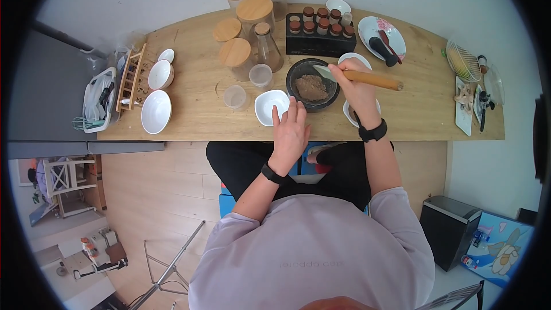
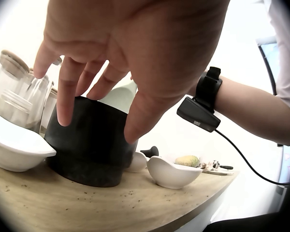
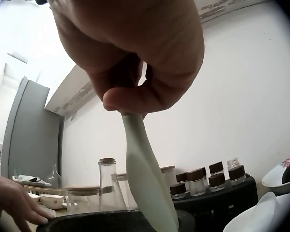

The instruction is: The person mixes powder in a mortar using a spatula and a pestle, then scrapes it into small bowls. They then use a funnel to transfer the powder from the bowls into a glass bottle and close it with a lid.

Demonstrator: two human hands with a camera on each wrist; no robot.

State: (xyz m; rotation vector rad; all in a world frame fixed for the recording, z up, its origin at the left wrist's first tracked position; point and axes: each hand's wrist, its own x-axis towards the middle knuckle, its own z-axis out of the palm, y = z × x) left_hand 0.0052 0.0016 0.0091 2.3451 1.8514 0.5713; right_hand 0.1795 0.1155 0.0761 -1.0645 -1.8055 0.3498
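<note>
A spatula with a pale green head (image 3: pixel 141 164) and a wooden handle (image 1: pixel 376 80) is gripped by my right hand (image 1: pixel 357 89). Its head dips into a black mortar (image 2: pixel 84 145) that holds brown ground powder (image 1: pixel 311 87). My left hand (image 1: pixel 291 132) has its fingers loosely extended, fingertips right at the mortar's near left rim. Under those fingers in the head view is a white bowl (image 1: pixel 265 116), partly covered by them. Another white bowl (image 2: pixel 171 172) sits on the mortar's right side, half hidden behind the right arm in the head view.
Behind the mortar stands a black rack (image 1: pixel 313 46) of small brown-capped jars. Wooden-lidded canisters (image 1: pixel 236 54) and a corked bottle (image 1: pixel 268 51) are at back left. A floral plate (image 1: pixel 367 26) carries a black pestle (image 1: pixel 383 51). Further left are several white bowls (image 1: pixel 156 112). The table's front edge runs close by.
</note>
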